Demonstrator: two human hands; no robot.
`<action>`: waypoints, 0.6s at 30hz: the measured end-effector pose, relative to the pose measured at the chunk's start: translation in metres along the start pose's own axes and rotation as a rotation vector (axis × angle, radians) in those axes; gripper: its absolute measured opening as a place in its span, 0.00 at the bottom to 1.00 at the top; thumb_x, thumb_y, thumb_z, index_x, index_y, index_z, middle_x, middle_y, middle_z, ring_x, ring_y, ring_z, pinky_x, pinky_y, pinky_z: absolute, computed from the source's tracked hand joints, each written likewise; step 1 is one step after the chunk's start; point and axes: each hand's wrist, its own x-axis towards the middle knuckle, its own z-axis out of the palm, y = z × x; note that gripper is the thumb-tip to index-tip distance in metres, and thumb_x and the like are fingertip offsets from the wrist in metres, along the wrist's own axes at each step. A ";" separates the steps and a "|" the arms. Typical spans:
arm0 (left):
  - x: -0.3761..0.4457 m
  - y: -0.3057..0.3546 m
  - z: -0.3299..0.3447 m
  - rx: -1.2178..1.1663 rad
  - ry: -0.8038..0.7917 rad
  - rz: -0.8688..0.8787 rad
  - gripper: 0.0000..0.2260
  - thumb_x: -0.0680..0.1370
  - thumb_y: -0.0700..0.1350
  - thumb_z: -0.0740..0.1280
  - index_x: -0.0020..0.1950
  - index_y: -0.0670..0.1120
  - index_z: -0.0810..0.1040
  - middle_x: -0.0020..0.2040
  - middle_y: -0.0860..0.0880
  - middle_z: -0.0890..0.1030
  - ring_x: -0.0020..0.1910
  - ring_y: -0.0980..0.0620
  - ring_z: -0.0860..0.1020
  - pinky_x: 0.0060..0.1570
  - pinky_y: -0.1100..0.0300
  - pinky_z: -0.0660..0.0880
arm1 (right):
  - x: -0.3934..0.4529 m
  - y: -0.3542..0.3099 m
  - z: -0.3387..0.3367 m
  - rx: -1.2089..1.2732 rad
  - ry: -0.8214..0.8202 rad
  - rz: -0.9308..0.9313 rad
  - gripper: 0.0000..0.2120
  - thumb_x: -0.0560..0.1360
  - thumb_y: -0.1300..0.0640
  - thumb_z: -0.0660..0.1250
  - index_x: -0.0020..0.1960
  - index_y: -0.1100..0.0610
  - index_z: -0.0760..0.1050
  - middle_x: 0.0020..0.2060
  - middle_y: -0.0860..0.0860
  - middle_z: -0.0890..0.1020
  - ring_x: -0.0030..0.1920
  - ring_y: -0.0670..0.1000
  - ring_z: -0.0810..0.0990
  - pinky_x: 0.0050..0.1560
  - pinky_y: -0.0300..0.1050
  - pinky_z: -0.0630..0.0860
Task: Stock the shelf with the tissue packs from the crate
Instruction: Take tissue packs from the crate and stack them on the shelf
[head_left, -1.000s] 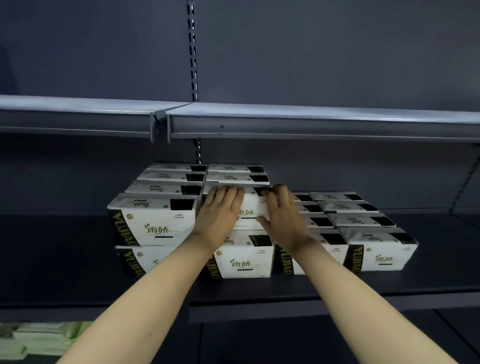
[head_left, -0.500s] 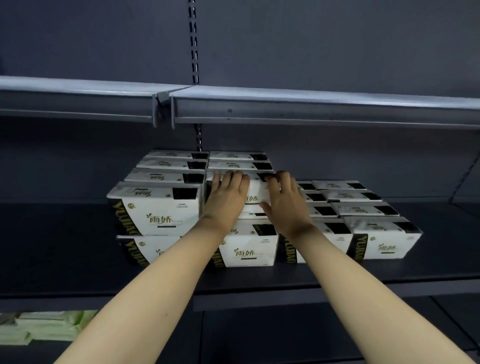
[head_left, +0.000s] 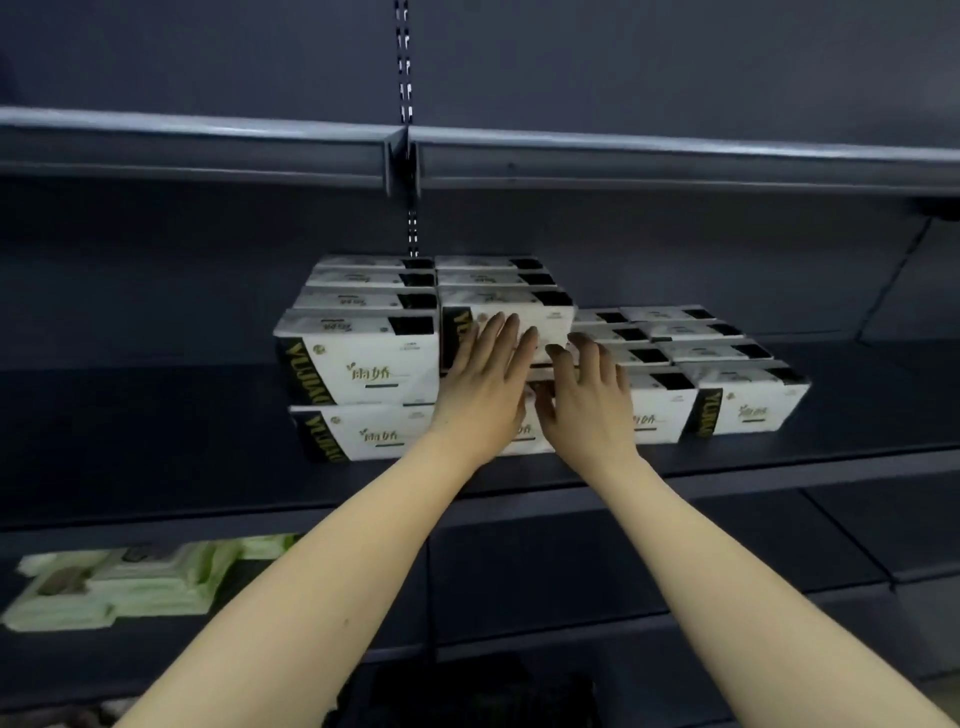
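Note:
White tissue packs with black-and-gold ends stand in rows on the dark middle shelf. The left two columns are stacked two high, the right two columns one high. My left hand lies flat with straight fingers against the front of the upper pack of the second column. My right hand is beside it, fingers spread and relaxed, in front of the same pack and the pack below. Neither hand grips anything. The front upper left pack stands out nearer the shelf edge. The crate is not clearly visible.
The upper shelf edge runs across above the packs. Pale green packs lie on the lower shelf at the left. A dark shape sits at the bottom centre between my forearms.
Both hands have drawn back from the pack's top edge and sit lower on its front. The pack sits further back on the stack. The camera has tilted down, showing the lower shelf.

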 end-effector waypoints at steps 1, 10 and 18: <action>-0.011 0.005 -0.002 -0.030 -0.013 0.009 0.32 0.67 0.46 0.76 0.68 0.37 0.72 0.67 0.38 0.73 0.67 0.39 0.70 0.68 0.45 0.59 | -0.010 -0.004 -0.004 -0.014 -0.017 0.011 0.22 0.64 0.58 0.75 0.56 0.63 0.76 0.55 0.63 0.77 0.53 0.64 0.77 0.48 0.55 0.75; -0.124 0.029 -0.020 -0.104 -0.117 -0.078 0.31 0.68 0.42 0.73 0.69 0.40 0.68 0.68 0.38 0.71 0.67 0.41 0.67 0.68 0.45 0.66 | -0.109 -0.036 -0.022 0.035 -0.155 0.027 0.21 0.67 0.57 0.72 0.59 0.61 0.75 0.59 0.62 0.75 0.56 0.62 0.76 0.49 0.55 0.75; -0.233 0.038 -0.043 0.042 -0.360 -0.267 0.32 0.65 0.46 0.76 0.67 0.39 0.73 0.66 0.37 0.73 0.65 0.39 0.72 0.64 0.44 0.67 | -0.190 -0.069 -0.021 0.148 -0.327 -0.046 0.23 0.68 0.53 0.73 0.60 0.62 0.75 0.61 0.61 0.75 0.59 0.62 0.75 0.53 0.56 0.75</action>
